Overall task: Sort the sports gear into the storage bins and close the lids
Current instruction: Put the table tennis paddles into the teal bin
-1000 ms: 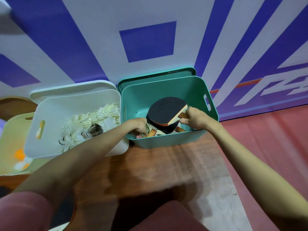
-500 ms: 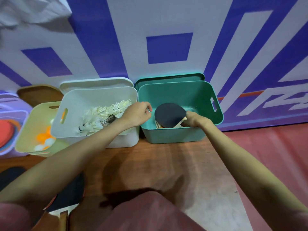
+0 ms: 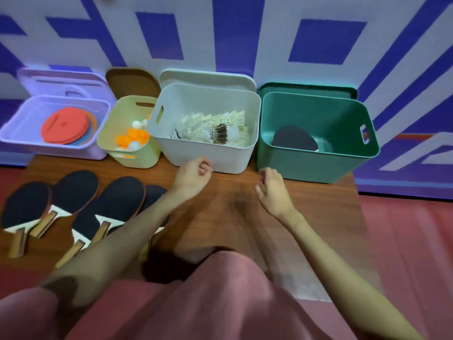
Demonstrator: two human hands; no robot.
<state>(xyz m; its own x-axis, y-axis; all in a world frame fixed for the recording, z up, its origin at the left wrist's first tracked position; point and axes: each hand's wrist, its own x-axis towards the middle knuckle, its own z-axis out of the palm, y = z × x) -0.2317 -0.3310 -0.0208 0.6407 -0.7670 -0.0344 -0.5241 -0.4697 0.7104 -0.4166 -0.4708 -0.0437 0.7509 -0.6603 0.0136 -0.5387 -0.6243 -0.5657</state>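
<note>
Four open bins stand along the wall. The green bin (image 3: 306, 165) on the right holds a black paddle (image 3: 294, 141). Left of it, the white bin (image 3: 208, 157) is full of shuttlecocks (image 3: 215, 128). A yellow-green bin (image 3: 110, 136) contains orange and white balls (image 3: 132, 138), and the lavender bin (image 3: 17, 137) has red discs (image 3: 65, 125). Several black paddles (image 3: 73, 192) lie on the wooden board at the left. My left hand (image 3: 192, 177) hovers in front of the white bin, fingers curled, holding nothing. My right hand (image 3: 272, 190), loosely curled and empty, is near the green bin's front.
A lid leans on the wall behind each bin: lavender lid (image 3: 61, 79), brown lid (image 3: 132, 82), white lid (image 3: 208, 78), green lid (image 3: 306, 88). The wooden board (image 3: 232, 204) lies on a red floor (image 3: 404, 241). My pink-clad knees fill the bottom.
Both hands have come out of the green bin and back toward me; the right hand let go of the paddle, which now lies inside. The view has pulled back and shows all bins.
</note>
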